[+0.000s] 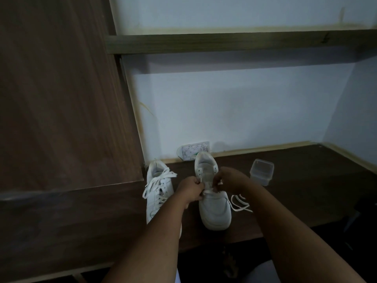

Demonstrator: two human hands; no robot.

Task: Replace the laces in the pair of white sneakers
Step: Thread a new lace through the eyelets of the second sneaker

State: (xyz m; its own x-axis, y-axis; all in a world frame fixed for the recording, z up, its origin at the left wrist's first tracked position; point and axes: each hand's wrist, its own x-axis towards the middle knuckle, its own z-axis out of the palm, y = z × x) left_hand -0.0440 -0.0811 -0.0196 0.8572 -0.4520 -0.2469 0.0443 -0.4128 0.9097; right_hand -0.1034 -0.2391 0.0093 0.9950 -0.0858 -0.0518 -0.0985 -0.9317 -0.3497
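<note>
Head view, dim light: two white sneakers sit on a dark wood tabletop (pixel 285 190), toes toward the person, heels toward the wall. The right sneaker (pixel 214 209) is at centre frame, its upper eyelets bare and the tongue exposed. Both hands are on it, close together over the lower eyelet rows. The left hand (pixel 190 192), at 9 o'clock from the tongue, has its fingers curled and pinches a white lace (pixel 208 193) at the left eyelet edge. The right hand (pixel 228 179), at 3 o'clock from the tongue, has its fingertips curled in on the right eyelet edge and looks to pinch the same lace, but the exact grip is too dark to confirm. The lace crosses the shoe just above the toe box. A loose lace (pixel 239 203) lies in loops on the tabletop, just beside the right sneaker at its 3 o'clock. The left sneaker (pixel 158 193) stands at 9 o'clock from the right one, near it but apart, laced, with the lace ends loose over its top; the left forearm covers its toe. A clear plastic container (pixel 261 171), open-topped, sits at 2 o'clock from the right sneaker, near the right hand but not touching it. A small printed white packet (pixel 193 151) leans on the wall behind the right sneaker's heel, at 12 o'clock. A wood cabinet panel (pixel 61 99) fills the left side, and a shelf (pixel 244 40) runs across the wall above.
</note>
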